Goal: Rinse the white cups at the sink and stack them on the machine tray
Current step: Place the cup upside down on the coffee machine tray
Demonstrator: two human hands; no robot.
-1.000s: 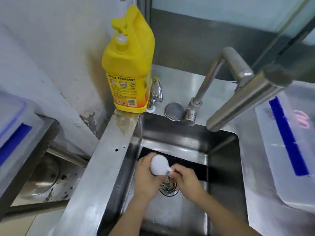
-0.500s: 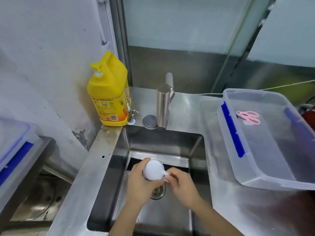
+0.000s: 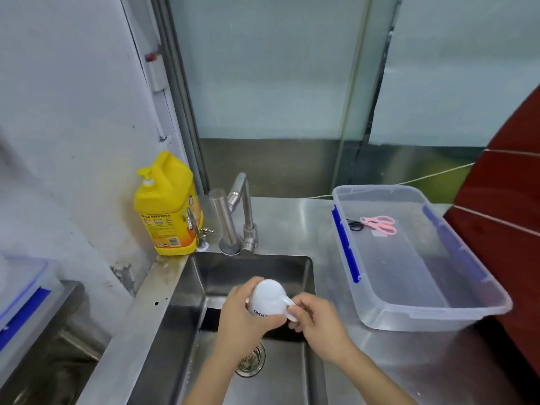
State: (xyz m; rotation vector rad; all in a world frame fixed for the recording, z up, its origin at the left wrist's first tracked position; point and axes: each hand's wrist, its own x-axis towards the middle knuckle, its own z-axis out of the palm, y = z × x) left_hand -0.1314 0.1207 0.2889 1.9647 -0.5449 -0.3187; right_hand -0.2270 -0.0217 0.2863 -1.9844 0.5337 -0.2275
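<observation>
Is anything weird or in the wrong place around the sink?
Yes, one thing: pink scissors lie inside the clear plastic tub to the right of the sink, with nothing else in it except a small dark ring. The wall paint beside the yellow soap jug is chipped and stained too.

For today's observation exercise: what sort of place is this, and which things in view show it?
Probably a commercial kitchen's or café's wash-up area: a stainless steel sink set in a steel counter, a bulk yellow detergent jug, and a white cup held over the basin.

Left hand [image 3: 242, 314] curled in a grip (palm inward); right hand [image 3: 318, 325] pinching, forearms converging.
</observation>
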